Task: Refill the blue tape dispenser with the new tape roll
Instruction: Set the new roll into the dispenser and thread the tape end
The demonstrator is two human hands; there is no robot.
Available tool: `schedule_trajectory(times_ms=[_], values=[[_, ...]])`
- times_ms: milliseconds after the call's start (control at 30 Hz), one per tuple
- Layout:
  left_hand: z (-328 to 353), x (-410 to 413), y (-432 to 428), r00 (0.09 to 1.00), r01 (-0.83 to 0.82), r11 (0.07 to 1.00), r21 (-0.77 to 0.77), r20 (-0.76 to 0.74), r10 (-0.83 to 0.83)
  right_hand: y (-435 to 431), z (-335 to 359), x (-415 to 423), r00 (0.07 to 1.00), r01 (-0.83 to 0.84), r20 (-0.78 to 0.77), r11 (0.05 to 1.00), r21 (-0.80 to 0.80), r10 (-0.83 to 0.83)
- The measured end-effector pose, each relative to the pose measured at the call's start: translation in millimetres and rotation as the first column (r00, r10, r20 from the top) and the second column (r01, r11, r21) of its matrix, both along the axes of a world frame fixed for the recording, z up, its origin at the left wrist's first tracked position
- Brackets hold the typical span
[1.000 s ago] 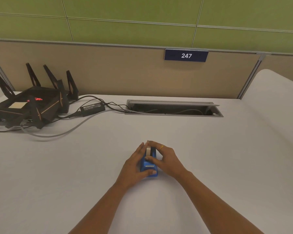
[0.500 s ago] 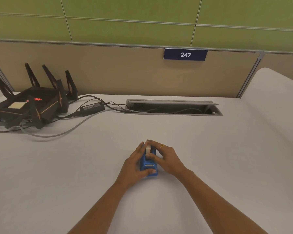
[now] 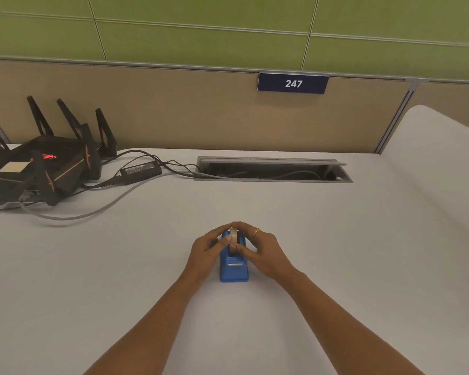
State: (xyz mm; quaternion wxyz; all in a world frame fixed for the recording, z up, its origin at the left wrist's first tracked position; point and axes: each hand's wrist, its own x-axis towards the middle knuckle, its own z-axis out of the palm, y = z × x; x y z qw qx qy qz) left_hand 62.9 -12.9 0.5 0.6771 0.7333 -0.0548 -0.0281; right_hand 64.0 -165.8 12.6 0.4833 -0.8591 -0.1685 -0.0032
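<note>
Our blue tape dispenser (image 3: pixel 234 269) stands on the pale matte table (image 3: pixel 336 239), nearer to us than the cable hatch (image 3: pixel 271 170), with the tape roll (image 3: pixel 233 235) seated upright in its rear cradle. Our left hand (image 3: pixel 207 249) and right hand (image 3: pixel 260 251) curl partway closed around that end, fingertips pinching the roll's flat sides. We judge the smooth moulded-plastic wedge stiff and light enough to slide, so we hold its flanks; the glossy beige roll is rigid, best gripped by its rim.
</note>
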Motion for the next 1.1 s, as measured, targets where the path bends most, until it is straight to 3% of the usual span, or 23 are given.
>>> schedule_trajectory(times_ms=[367,1100], values=[[-3,4,0,1.000,-0.008,1.000,-0.028,-0.004,0.008,1,-11,0,0.997,0.075,-0.042,0.994,0.078,-0.072],[-2,3,-7,1.000,0.001,1.000,-0.027,-0.008,-0.001,-1,-12,1,0.994,0.066,-0.092,0.990,0.124,-0.054]])
